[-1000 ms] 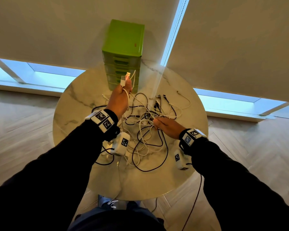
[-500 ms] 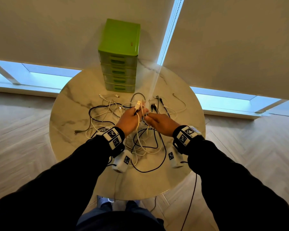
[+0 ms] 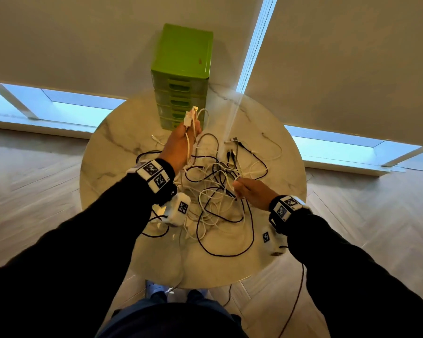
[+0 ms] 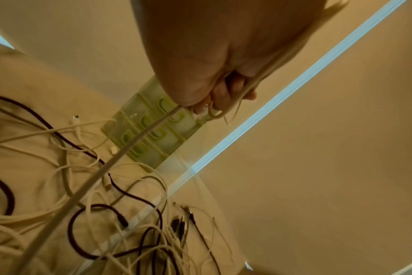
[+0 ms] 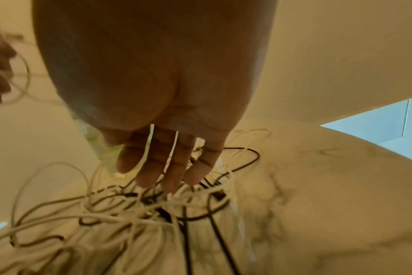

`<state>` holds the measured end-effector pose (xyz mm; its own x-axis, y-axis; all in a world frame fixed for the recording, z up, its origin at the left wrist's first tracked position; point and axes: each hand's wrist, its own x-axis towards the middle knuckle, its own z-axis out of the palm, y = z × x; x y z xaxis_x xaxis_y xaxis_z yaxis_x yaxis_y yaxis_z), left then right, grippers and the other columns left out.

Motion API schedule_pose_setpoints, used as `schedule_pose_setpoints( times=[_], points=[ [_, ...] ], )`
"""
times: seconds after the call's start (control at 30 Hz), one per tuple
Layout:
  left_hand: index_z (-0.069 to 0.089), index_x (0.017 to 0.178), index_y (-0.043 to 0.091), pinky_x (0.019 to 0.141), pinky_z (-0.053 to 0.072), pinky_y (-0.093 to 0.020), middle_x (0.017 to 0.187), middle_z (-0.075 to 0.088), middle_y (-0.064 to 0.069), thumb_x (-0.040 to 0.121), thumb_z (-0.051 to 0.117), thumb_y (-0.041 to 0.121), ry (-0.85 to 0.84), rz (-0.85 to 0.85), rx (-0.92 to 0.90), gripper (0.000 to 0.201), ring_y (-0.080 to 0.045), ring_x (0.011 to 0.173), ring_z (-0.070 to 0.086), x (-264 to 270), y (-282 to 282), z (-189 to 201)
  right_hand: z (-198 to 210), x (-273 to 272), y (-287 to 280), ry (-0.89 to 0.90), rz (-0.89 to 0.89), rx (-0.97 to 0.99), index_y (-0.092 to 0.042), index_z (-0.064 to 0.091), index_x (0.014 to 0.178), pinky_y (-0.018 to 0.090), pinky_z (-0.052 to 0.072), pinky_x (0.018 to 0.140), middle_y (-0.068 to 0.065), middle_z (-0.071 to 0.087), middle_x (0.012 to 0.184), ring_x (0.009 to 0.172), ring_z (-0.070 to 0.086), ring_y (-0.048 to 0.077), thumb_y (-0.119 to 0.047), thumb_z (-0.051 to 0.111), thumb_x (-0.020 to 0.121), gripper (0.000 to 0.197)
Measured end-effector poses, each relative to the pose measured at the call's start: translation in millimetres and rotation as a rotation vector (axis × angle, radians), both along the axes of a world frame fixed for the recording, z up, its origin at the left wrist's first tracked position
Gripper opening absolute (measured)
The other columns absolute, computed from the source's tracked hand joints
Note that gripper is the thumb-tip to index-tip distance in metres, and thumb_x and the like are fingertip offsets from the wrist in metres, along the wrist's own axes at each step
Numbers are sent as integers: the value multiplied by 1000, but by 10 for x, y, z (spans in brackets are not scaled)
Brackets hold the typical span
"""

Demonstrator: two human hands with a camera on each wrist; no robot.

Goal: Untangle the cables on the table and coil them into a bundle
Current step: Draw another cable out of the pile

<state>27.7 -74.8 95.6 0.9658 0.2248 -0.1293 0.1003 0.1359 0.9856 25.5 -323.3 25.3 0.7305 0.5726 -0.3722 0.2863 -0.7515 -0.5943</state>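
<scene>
Over table [image 3: 112, 152]: L hand [image 3: 178, 147] grips white cable [image 3: 188, 145]; R wrist cam shows R hand [image 5: 153, 93] fingers loose.

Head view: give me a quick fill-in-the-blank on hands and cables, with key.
1. The left hand grips a ____ cable raised above the table.
2. The right hand has its fingers ____ over the cable tangle.
3. The drawer unit behind the tangle is ____.

Missing words: white; straight; green

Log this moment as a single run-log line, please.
left hand: grips raised white cable | right hand: open, fingers straight over cable tangle | table: cables not yet coiled
</scene>
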Motion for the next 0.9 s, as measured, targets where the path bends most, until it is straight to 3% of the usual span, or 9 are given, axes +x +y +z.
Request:
schedule_pose_setpoints(
  times=[0.13, 0.27, 0.37, 0.47, 0.53, 0.63, 0.73, 0.8, 0.9],
  points=[
    [57, 93, 20, 63, 40, -11, 80, 48, 2, 109, 37, 20, 12, -104, 67, 26, 6, 62, 49, -89, -213, -81, 254, 93, 210, -164, -145, 269, -8, 54, 99, 33, 43, 77, 10, 57, 95, 86, 53, 23, -30, 49, 103, 23],
    [56, 106, 11, 76, 45, -28, 83, 53, 1, 108, 42, 22, -18, -247, 175, 19, -3, 73, 53, -197, -528, -199, 518, 39, 425, -63, -140, 318, -11, 48, 118, 33, 49, 86, 8, 63, 115, 101, 62, 21, -36, 49, 102, 30],
    [56, 102, 20, 67, 52, -35, 82, 57, -3, 107, 44, 34, -14, -307, 169, 19, -12, 70, 58, -192, -707, -154, 583, -84, 344, -37, -190, 303, -12, 44, 117, 38, 51, 78, 2, 68, 94, 85, 66, 22, -32, 42, 105, 23],
    [57, 101, 27, 84, 51, -45, 87, 60, 3, 99, 42, 53, -69, -300, 373, 30, -20, 82, 61, -134, -770, -205, 641, -185, 122, -172, -264, 240, -15, 47, 104, 34, 42, 64, -5, 55, 72, 66, 53, 20, -34, 38, 107, 21],
    [58, 104, 20, 88, 49, -48, 87, 60, 2, 101, 42, 47, -12, -255, 420, 31, -24, 84, 59, -82, -800, -260, 650, -217, -116, -183, -327, 204, -10, 52, 103, 32, 42, 62, 0, 55, 71, 63, 51, 19, -31, 38, 107, 25],
    [56, 103, 16, 83, 46, -43, 87, 57, 0, 106, 42, 35, 20, -255, 391, 24, -19, 79, 52, -68, -898, -228, 613, -305, -558, 3, -376, 36, -8, 58, 102, 35, 49, 71, 8, 64, 75, 67, 59, 22, -26, 41, 105, 25],
    [56, 102, 22, 88, 47, -44, 95, 63, -4, 104, 44, 39, 0, -405, 467, 20, -25, 89, 58, -146, -1073, -231, 489, -512, -894, 409, -454, -14, -3, 56, 115, 27, 52, 69, 11, 66, 78, 71, 62, 23, -13, 44, 103, 20],
    [55, 106, 17, 79, 46, -40, 95, 66, -9, 105, 44, 35, 3, -532, 561, 21, -27, 88, 60, -249, -1254, -278, 412, -665, -1002, 461, -489, 46, -10, 48, 126, 22, 51, 66, 9, 67, 86, 74, 66, 22, -7, 49, 99, 27],
    [50, 102, 14, 59, 37, -31, 78, 58, -3, 105, 45, 30, -26, -605, 650, 17, -25, 73, 55, -404, -1491, -353, 427, -826, -1049, 337, -457, 182, -15, 48, 131, 30, 57, 81, 12, 71, 94, 86, 70, 22, -4, 65, 90, 45]
  ],
)
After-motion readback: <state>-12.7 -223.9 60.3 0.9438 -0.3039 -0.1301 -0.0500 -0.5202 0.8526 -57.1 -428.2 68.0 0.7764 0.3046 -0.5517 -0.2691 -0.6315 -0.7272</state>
